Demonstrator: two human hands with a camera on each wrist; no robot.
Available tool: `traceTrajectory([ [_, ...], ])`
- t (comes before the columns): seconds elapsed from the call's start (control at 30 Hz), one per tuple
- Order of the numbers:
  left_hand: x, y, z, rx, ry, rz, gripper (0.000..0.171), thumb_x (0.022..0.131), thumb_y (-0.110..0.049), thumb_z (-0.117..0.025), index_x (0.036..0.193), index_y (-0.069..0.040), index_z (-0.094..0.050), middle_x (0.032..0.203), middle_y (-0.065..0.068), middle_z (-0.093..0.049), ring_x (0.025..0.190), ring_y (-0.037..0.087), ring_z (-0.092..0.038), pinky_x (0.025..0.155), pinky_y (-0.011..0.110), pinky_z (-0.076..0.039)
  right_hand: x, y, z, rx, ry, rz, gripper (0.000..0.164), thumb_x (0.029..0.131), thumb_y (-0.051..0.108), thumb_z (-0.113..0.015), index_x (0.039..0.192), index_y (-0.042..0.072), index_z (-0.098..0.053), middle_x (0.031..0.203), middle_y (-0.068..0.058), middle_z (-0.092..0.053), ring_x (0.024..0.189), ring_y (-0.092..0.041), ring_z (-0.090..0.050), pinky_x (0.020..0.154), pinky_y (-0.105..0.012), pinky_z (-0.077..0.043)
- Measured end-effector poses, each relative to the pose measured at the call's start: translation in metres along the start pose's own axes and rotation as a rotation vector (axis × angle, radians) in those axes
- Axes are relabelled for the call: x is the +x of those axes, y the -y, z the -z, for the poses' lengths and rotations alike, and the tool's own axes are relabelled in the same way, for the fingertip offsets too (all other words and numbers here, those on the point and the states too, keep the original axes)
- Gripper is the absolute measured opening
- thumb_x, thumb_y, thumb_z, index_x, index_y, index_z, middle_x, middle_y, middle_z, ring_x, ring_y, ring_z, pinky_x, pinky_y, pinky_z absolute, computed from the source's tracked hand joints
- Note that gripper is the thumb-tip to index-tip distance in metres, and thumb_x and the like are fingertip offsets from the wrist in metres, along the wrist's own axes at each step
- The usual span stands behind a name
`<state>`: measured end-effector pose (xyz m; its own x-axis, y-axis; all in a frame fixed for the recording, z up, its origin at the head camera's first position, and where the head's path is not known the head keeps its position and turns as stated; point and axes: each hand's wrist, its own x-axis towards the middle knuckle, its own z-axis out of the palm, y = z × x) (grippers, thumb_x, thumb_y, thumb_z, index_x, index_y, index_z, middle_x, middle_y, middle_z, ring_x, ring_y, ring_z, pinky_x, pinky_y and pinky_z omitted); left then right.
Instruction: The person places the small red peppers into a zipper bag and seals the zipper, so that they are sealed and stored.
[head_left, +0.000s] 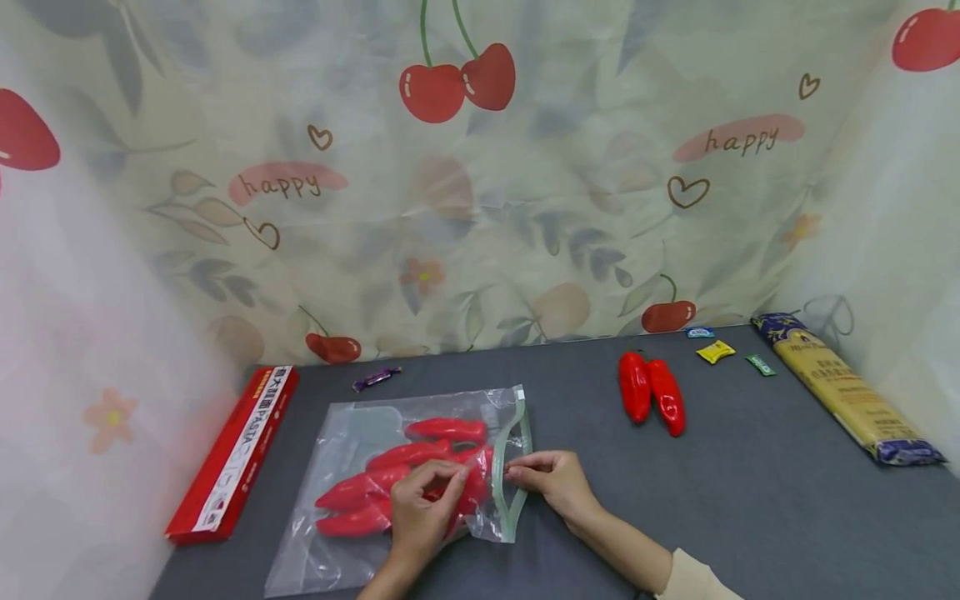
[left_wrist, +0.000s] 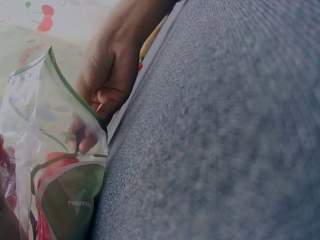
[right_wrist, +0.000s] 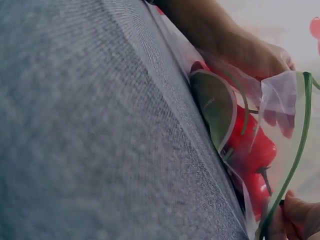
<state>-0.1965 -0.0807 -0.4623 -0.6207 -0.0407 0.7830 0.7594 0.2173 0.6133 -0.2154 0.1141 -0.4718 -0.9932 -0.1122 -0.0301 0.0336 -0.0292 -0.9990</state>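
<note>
A clear zip bag point(head_left: 303, 542) with a green zip strip lies on the dark table, its mouth to the right and parted. Inside are several glossy red peppers point(head_left: 408, 454). My left hand point(head_left: 427, 512) pinches the bag's upper film near the mouth, over the peppers. At the mouth, my right hand point(head_left: 555, 487) has thumb and fingers pinched on the dark stem of a red pepper point(right_wrist: 257, 150); the fingertips partly hide it. In the left wrist view, the right hand point(left_wrist: 107, 75) reaches to the bag's mouth, beside a green label point(left_wrist: 70, 197) reading "name".
Two red peppers point(head_left: 651, 392) lie right of the bag. Farther right are a yellow pasta pack point(head_left: 843, 383) and small yellow, blue and green candies point(head_left: 716, 352). A red pasta box point(head_left: 232, 454) stands left; a purple candy point(head_left: 377, 379) lies behind the bag. Printed curtains surround the table.
</note>
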Motion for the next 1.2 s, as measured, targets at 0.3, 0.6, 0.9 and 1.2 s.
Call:
traceTrajectory([
  [0.3,-0.001,0.002,0.001,0.001,-0.007,0.008,0.013,0.071,0.009,-0.071,0.079,-0.001,-0.068,0.074,0.015,-0.068,0.069,0.001,-0.064,0.061,0.013,-0.053,0.002,-0.004,-0.001,-0.054,0.05,0.031,0.029,0.078,0.009,-0.071,0.099,-0.011,-0.066,0.088,-0.013,-0.072,0.074,-0.001,-0.063,0.068,-0.017,-0.053],
  [0.6,0.005,-0.013,0.002,-0.02,-0.008,-0.007,0.013,0.07,0.015,-0.069,0.077,0.004,-0.066,0.072,0.019,-0.066,0.067,0.005,-0.065,0.061,0.014,-0.053,0.013,0.005,0.027,-0.015,0.015,0.049,0.031,0.08,0.0,-0.066,0.107,-0.013,-0.061,0.101,-0.02,-0.068,0.085,-0.004,-0.066,0.075,-0.017,-0.053],
  [0.9,0.011,-0.029,0.004,0.008,0.003,0.026,0.01,0.071,0.014,-0.069,0.076,0.006,-0.066,0.073,0.02,-0.067,0.066,0.01,-0.065,0.062,0.015,-0.054,0.04,0.034,0.097,-0.02,-0.168,0.117,0.04,0.088,0.003,-0.057,0.125,-0.01,-0.048,0.108,-0.003,-0.068,0.092,0.002,-0.063,0.08,-0.012,-0.05],
  [1.2,0.011,-0.026,0.002,-0.012,-0.002,-0.008,0.011,0.07,0.015,-0.068,0.076,0.006,-0.065,0.071,0.019,-0.066,0.066,0.006,-0.064,0.06,0.013,-0.053,0.07,0.067,0.144,0.043,-0.425,0.045,0.049,0.09,0.008,-0.056,0.136,0.003,-0.041,0.119,0.004,-0.061,0.11,-0.004,-0.056,0.091,-0.013,-0.045],
])
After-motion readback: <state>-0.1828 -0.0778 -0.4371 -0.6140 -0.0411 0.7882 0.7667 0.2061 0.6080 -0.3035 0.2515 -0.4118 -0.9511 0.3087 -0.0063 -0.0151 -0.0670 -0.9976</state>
